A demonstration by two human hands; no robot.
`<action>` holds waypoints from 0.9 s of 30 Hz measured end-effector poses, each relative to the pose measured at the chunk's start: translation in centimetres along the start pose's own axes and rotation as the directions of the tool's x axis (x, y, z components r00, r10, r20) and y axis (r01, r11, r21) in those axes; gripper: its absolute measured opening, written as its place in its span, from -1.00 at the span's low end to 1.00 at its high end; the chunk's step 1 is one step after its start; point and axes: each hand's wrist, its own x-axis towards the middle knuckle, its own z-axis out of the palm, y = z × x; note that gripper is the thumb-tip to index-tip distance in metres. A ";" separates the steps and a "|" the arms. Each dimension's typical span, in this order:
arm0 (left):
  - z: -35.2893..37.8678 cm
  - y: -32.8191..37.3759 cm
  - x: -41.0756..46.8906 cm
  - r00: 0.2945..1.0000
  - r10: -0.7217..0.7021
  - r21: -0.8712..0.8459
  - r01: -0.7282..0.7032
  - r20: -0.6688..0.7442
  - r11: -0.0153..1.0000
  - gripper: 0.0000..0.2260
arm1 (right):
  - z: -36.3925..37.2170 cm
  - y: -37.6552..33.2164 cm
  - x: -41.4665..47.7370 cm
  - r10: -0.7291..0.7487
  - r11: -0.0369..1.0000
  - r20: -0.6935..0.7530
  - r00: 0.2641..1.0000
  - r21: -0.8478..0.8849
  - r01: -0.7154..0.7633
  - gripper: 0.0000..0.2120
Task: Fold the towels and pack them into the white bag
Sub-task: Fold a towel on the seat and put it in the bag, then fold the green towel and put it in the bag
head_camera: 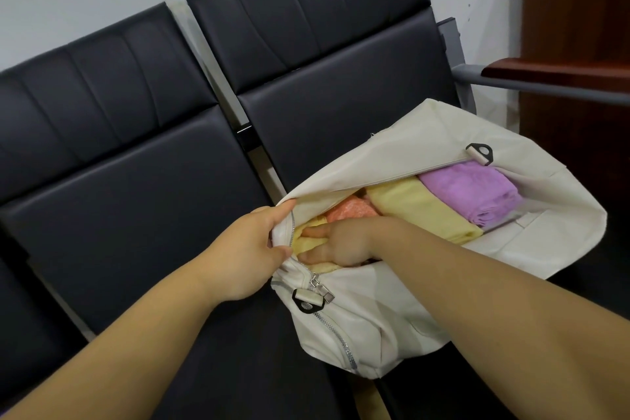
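White bag (392, 303) rim in left hand (252, 249)

Soft, even indoor light fills the frame, leaving only a faint shadow beneath the white bag (392, 314) at 5 o'clock. A dull sheen streaks the black seat backs (306, 10) toward 12 o'clock. Wide-angle distortion bows straight lines near the edges, and detail is slightly smeared throughout.
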 end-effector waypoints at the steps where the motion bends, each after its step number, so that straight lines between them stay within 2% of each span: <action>1: 0.1 0.0 0.1 1.000 0.000 -0.003 0.000 0.002 1.000 -0.35 | 0.1 0.0 0.0 0.001 1.000 -0.009 1.000 -0.002 -0.001 -0.27; 8: 0.4 0.5 0.6 1.000 0.009 -0.021 -0.009 -0.004 1.000 -0.37 | -0.4 -0.3 -2.3 -0.021 0.999 -0.051 0.998 -0.026 0.019 -0.35; 12: 1.3 1.2 1.1 0.998 0.007 -0.089 -0.013 -0.068 0.996 -0.42 | -0.7 0.9 -6.5 -0.033 0.980 -0.314 0.949 0.174 0.092 -0.66; 15: 1.8 1.5 0.0 0.990 -0.013 -0.218 -0.018 -0.138 0.976 -0.46 | 0.5 0.7 -10.1 -0.024 0.978 -0.414 0.910 0.178 0.107 -0.50; 17: 1.7 1.0 -2.1 0.986 -0.007 -0.248 -0.035 -0.167 0.968 -0.50 | 1.9 -0.7 -11.7 -0.042 0.991 -0.512 0.858 0.091 0.103 -0.40; 19: 1.3 -0.3 -5.2 0.982 -0.007 -0.216 -0.035 -0.190 0.976 -0.49 | 3.5 -2.9 -12.9 -0.080 0.996 -0.597 0.798 -0.011 0.092 -0.37; 22: 0.4 -4.1 -11.1 0.980 -0.042 -0.165 0.009 -0.197 0.986 -0.43 | 6.3 -7.7 -13.8 -0.141 0.989 -0.586 0.798 -0.108 0.096 -0.38; 27: -0.9 -14.3 -21.9 0.966 -0.193 -0.062 0.185 -0.172 0.981 -0.43 | 12.4 -16.0 -11.2 -0.232 0.964 -0.442 0.867 -0.223 0.144 -0.35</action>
